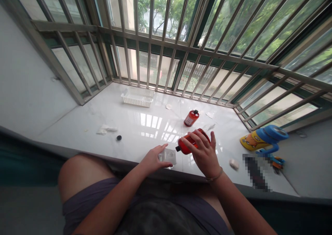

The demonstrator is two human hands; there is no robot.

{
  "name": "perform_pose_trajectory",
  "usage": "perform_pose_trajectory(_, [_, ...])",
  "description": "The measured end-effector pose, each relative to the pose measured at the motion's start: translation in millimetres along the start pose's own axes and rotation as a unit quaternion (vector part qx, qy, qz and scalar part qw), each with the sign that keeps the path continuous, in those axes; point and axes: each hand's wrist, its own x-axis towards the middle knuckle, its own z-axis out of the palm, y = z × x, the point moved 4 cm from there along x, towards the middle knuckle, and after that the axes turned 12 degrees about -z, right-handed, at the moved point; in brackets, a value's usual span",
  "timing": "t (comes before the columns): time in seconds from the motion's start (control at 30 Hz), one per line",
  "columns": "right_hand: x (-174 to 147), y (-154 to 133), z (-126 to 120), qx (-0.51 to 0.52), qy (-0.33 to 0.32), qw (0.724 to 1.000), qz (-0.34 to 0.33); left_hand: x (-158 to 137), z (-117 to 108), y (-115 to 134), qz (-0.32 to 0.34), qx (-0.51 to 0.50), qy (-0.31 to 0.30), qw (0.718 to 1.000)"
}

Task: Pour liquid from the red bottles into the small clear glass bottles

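My right hand (203, 150) is wrapped round a red bottle (186, 145) with a black neck, tilted on its side so the neck points left and down. Just left of that neck, my left hand (155, 159) grips a small clear container (169, 157) low over the front of the white ledge. Whether liquid is passing between the two cannot be made out. A second, smaller red bottle (191, 118) with a black top and a pale label stands upright behind the first. Left of my hands lies a round black cap (119, 138).
A white perforated basket (137, 100) stands at the back left, before the barred window (166, 48). Crumpled white tissue (106, 129) lies at left. At right are a blue and yellow flask (261, 138), a pale lump (233, 164) and a blurred dark object (256, 172).
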Motion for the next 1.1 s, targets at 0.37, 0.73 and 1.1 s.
perform_pose_trajectory(0.37, [3,1,0,-0.006,-0.001,1.0,-0.009,0,0,-2,-0.001,-0.003,-0.003,1.0])
perform_pose_trajectory(0.73, [6,0,-2,-0.004,-0.009,1.0,-0.017,-1,-1,2,-0.007,-0.001,0.0,1.0])
perform_pose_trajectory(1.1, [11,-1,-3,-0.003,-0.006,0.999,-0.032,-2,-1,1,-0.005,-0.005,0.01,1.0])
